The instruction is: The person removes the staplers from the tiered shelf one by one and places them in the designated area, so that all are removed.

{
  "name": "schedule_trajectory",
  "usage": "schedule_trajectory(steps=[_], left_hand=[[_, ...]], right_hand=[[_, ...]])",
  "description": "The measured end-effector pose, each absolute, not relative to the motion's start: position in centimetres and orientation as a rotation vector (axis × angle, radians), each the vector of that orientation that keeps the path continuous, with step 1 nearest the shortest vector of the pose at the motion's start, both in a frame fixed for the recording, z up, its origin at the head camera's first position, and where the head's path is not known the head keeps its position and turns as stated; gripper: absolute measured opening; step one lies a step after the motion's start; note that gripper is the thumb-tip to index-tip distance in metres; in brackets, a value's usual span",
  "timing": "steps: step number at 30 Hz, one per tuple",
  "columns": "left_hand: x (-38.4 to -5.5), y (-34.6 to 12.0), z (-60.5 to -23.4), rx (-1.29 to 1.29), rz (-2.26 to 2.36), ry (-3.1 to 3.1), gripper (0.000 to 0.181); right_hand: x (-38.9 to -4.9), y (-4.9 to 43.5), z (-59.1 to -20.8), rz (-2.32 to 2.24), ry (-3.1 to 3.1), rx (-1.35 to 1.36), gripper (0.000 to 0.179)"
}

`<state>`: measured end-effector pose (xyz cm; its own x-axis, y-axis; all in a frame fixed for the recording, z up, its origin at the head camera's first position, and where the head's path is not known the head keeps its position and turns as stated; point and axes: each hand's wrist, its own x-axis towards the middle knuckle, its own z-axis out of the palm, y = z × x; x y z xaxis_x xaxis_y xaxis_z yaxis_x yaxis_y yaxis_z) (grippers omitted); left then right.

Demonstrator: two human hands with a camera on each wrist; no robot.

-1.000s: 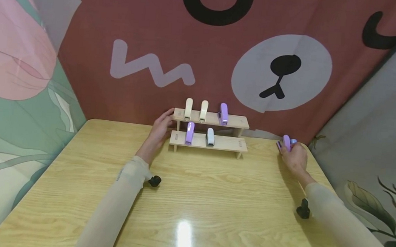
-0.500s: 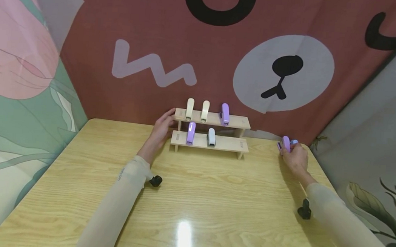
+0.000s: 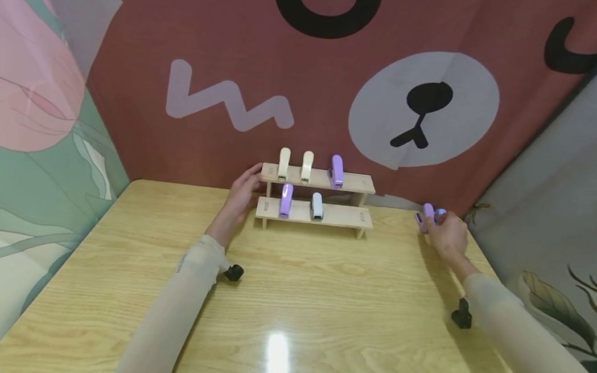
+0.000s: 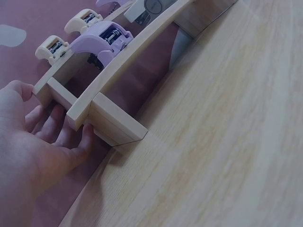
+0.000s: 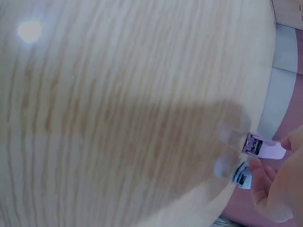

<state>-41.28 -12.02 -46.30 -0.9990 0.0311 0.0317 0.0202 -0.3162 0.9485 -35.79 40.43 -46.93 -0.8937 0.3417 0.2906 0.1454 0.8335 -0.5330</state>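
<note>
In the head view my left hand (image 3: 239, 199) is at the left end of a two-tier wooden display rack (image 3: 350, 217). The left wrist view has its thumb on the upper shelf's end and its fingers curled in around the rack's end. At the table's back right corner, my right hand (image 3: 448, 234) pinches a purple mini stapler (image 3: 427, 212). Thumb and fingers lie on either side of this stapler (image 5: 271, 150) in the right wrist view. A blue mini stapler (image 5: 243, 176) stands right beside it, partly behind the fingers in the head view.
On the upper shelf stand two cream staplers (image 3: 284, 164) and a purple stapler (image 3: 337, 172). The lower shelf bears another purple stapler (image 3: 286, 201) and a white one (image 3: 317, 206). A printed curtain (image 3: 324, 97) hangs close behind the wooden table (image 3: 322, 302).
The purple stapler in my right hand has shifted slightly left and leans more, while the hand has edged a little right. My left hand and the rack have stayed put.
</note>
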Motion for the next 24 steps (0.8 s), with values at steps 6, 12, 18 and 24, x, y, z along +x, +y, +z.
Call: schedule_trajectory(steps=[6,12,18,24], left_hand=[[-41.4,-12.2,-46.2,0.088,2.554,1.836,0.045],[-41.4,-12.3,-46.3,0.076,2.56,1.818,0.045],[-41.3,-12.1,-46.3,0.058,2.562,1.812,0.044],[-41.3,-11.8,-46.3,0.057,2.569,1.804,0.045]], right_hand=[[-36.0,40.0,-45.7,0.626,-2.616,-0.288,0.039],[-35.5,38.4,-44.1,0.606,-2.639,-0.224,0.043],[-35.4,36.3,-43.0,0.619,-2.592,-0.182,0.037],[-35.4,34.0,-42.1,0.669,-2.551,-0.078,0.031]])
